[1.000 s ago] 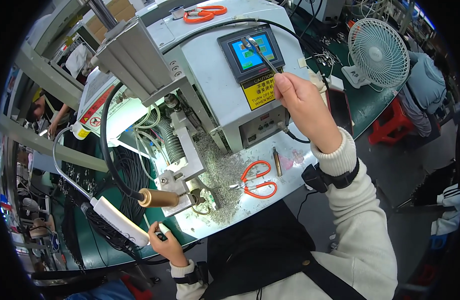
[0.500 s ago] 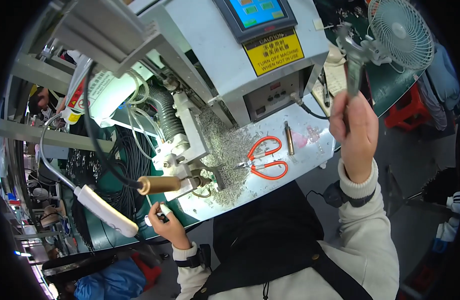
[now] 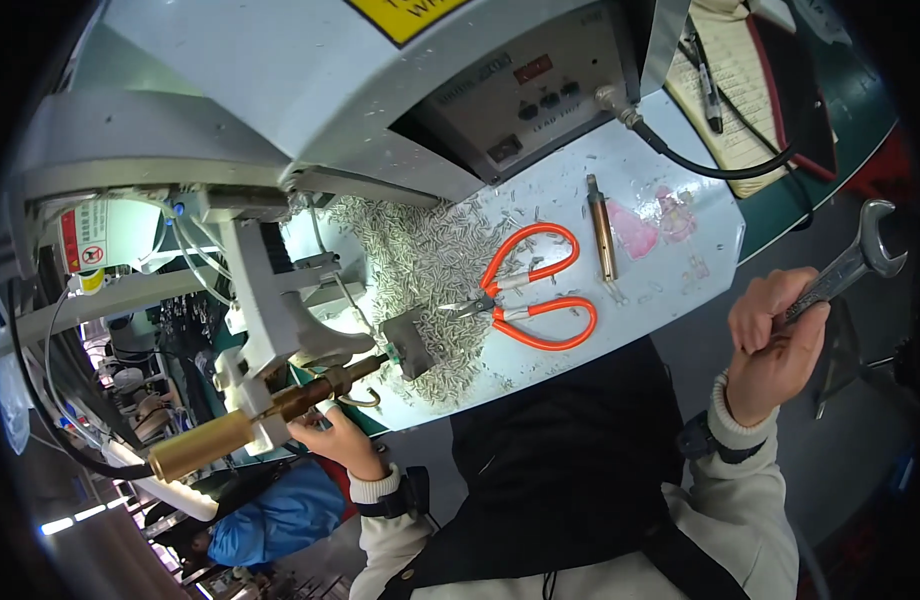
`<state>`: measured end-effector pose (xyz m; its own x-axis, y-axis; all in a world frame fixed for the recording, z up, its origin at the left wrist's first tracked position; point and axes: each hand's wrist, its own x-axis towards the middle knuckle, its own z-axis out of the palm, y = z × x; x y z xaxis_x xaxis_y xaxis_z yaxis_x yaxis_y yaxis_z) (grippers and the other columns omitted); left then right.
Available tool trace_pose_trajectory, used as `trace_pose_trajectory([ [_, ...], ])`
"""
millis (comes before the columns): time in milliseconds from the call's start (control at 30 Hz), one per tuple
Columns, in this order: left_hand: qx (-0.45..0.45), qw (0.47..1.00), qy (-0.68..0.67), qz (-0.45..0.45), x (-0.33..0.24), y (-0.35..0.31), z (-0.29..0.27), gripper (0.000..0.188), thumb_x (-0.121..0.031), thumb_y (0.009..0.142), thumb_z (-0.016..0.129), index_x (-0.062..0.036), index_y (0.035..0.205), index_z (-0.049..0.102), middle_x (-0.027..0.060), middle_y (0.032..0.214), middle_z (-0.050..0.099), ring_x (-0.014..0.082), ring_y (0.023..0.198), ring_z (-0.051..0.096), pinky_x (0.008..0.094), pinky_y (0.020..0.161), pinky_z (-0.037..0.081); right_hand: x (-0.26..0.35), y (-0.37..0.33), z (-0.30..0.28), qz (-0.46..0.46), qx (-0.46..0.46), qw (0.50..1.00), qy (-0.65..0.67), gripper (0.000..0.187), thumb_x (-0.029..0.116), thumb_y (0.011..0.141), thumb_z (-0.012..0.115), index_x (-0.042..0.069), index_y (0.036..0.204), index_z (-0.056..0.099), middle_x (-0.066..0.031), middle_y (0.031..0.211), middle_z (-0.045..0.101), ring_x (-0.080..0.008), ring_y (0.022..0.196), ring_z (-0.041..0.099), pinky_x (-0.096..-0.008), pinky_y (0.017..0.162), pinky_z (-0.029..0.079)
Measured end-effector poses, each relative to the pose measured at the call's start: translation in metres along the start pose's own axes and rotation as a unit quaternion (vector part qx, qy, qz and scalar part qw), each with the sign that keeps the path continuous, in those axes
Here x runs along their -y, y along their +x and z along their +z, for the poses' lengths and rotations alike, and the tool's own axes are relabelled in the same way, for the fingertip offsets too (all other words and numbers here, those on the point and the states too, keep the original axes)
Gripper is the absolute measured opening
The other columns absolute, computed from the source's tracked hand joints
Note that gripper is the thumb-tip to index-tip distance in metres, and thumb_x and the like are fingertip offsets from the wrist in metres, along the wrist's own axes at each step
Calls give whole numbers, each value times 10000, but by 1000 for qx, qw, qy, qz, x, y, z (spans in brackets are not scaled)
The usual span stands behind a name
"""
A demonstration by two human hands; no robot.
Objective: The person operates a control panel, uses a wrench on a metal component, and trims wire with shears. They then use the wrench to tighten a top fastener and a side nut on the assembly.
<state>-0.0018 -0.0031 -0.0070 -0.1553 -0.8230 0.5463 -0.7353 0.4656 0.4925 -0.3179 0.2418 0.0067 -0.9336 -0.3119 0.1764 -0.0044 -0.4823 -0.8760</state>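
Wrench (image 3: 846, 272) lowered, right hand (image 3: 767, 352) gripping it; left hand (image 3: 345, 442) behind brass fixture (image 3: 215, 440), grasp unclear.

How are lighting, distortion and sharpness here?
Head view: corners fall to black, the grey machine frame bends near the rim, the lamp at lower left glares almost white, and the wrench in the right hand looks fairly sharp.
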Motion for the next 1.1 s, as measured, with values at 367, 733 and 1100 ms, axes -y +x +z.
trace_pose_trajectory([
  [367,-16,998,-7,52,17,2,0,387,43,798,466,47,1172,368,115,1046,477,183,945,480,300,853,380,-15,-4,-7,18,-19,1000,14,403,419,968,264,66,805,370,11,541,335,-71,445,293,-206,402,252],
  [733,-1,998,25,63,-4,-1,4,363,8,832,487,59,1164,351,109,1017,466,180,922,464,297,844,381,-24,-6,-17,39,-16,999,13,402,445,963,247,84,845,379,20,561,350,-59,454,298,-194,431,260],
  [1100,-29,999,-14,33,9,4,4,331,8,845,477,26,1159,377,87,983,492,146,857,473,256,747,389,-12,-7,2,1,-18,999,-50,394,396,962,307,50,812,418,13,559,367,-68,455,302,-209,417,246],
])
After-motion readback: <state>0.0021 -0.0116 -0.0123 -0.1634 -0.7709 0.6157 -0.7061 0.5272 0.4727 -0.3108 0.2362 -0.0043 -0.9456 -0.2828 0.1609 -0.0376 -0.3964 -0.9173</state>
